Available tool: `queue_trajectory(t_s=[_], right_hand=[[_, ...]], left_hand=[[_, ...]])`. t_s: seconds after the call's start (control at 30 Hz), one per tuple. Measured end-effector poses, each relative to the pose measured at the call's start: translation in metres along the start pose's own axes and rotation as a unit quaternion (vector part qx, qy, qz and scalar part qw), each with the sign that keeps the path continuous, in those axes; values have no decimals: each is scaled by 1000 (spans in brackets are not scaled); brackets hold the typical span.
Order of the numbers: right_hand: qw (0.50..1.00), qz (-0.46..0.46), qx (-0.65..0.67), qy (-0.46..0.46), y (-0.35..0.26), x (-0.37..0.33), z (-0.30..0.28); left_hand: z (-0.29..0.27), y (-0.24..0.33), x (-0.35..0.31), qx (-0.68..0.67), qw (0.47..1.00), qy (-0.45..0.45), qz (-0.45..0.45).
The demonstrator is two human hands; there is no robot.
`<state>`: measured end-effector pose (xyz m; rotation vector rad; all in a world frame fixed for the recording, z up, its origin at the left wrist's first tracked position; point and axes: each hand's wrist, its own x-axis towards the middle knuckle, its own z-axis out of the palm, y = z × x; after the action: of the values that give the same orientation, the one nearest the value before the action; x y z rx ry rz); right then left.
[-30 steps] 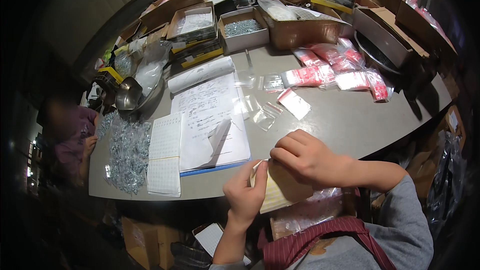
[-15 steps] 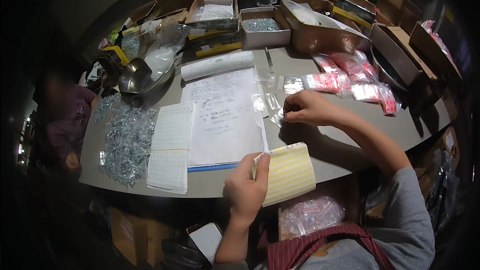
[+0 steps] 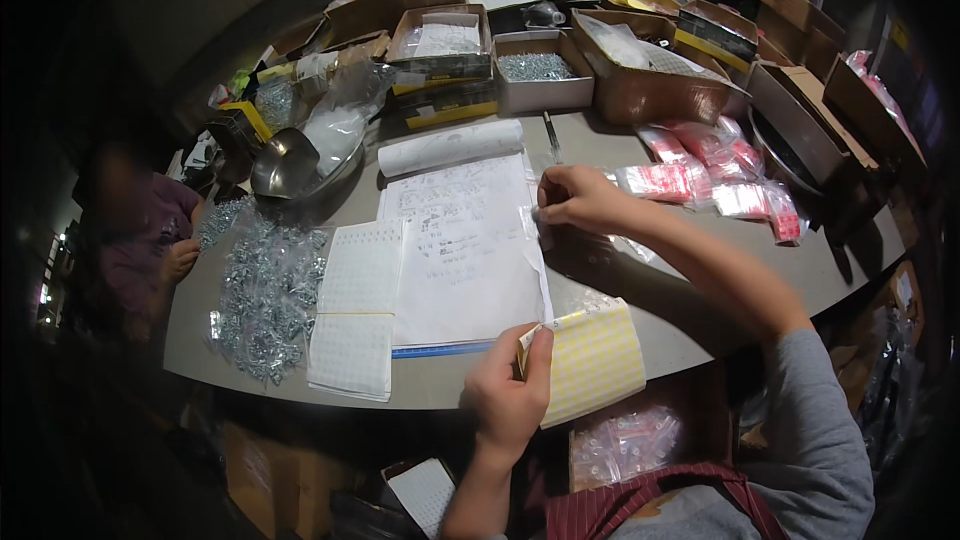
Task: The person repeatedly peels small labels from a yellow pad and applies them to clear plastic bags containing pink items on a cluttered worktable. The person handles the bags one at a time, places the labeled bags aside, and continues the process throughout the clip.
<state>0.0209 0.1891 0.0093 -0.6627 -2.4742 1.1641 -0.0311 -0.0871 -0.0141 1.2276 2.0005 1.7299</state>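
My left hand (image 3: 512, 390) grips a sheet of yellow round stickers (image 3: 592, 365) by its left edge, thumb on top, at the table's front edge. My right hand (image 3: 585, 198) is closed in a pinch just above the right edge of a written-on paper pad (image 3: 465, 275). Whatever its fingertips may hold is too small or hidden. Beneath and beside this hand lie small clear plastic bags (image 3: 632, 248), partly covered by my wrist and its shadow. A pen (image 3: 551, 136) lies beyond it.
Red-and-clear packets (image 3: 655, 182) lie at the right. Bags of screws (image 3: 265, 290), white sticker sheets (image 3: 355, 280) and a metal scoop (image 3: 285, 162) in a bowl occupy the left. A box of screws (image 3: 540, 68) stands among boxes at the back. Another person (image 3: 150, 225) sits at far left.
My right hand has moved left over the small bags to the pad's edge. The left hand still holds the sticker sheet. The other person's hand has risen to the table's left edge.
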Motion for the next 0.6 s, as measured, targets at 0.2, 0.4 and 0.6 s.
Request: queue_trajectory(t_s=[0.2,0.4,0.6], right_hand=[[952,-12,-300,57,-4,-10,5],[988,19,-140,-53,-48,-48,-30],[957,-241,-122,-103,-81,-112,11]], left_hand=[[-6,10,3,-9,998,-33,-43],[-4,3,1,-21,999,-24,-28],[-4,6,1,14,999,-34,-24]])
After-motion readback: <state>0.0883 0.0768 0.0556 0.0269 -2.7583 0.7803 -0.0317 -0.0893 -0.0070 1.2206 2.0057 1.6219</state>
